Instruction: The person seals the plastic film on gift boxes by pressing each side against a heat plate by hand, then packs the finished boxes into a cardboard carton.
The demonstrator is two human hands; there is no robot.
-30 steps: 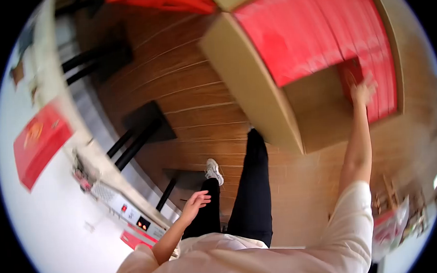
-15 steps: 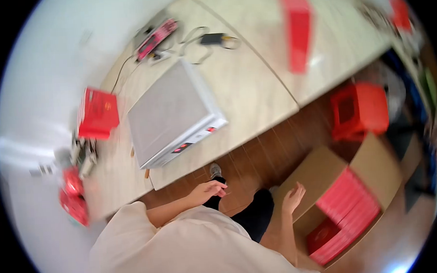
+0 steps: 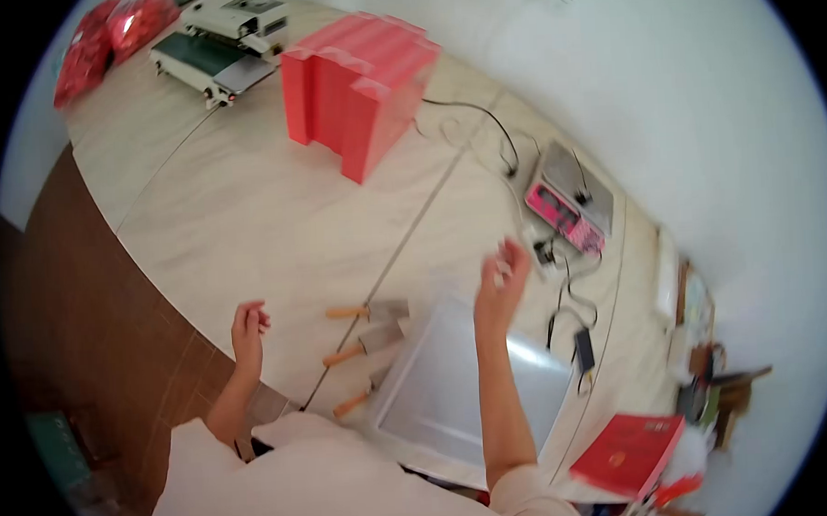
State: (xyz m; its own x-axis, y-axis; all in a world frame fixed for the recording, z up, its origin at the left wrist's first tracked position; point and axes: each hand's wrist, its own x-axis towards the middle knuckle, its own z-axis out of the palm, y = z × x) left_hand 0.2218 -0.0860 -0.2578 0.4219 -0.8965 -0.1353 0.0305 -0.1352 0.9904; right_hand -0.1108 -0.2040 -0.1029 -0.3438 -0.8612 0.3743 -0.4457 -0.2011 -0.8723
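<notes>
Table, pale, seamed (image 3: 217, 202): spans most of my head-camera view.

Metal-topped unit, silver, squarish (image 3: 438, 386): on the table in front of the body, partly behind the right forearm as I see it.

Red stack, several upright blocks together (image 3: 360, 85): far side of the table.

White machine with green belt (image 3: 204, 57): just beside the red stack, toward my upper left.

Scale, pink panel (image 3: 572, 196): near the wall, beyond my right hand.

Red box, flat (image 3: 630, 451): lower right, near the metal-topped unit.

Right hand (image 3: 502, 277): forearm reaching straight forward across the unit, wrist slightly bent, fingers curled toward the thumb, a narrow gap between. A pale patch shows there; I cannot tell whether it is something held or the table behind.

Left hand (image 3: 248, 320): elbow bent, forearm rising near the table's front edge, fingers loosely parted and half bent, tips toward the right.

Wooden-handled tools, three, flat-bladed (image 3: 366, 343): in a row between my left hand and the unit, handles leftward.

Black adapter (image 3: 584, 350): on its cord, right of the unit.
</notes>
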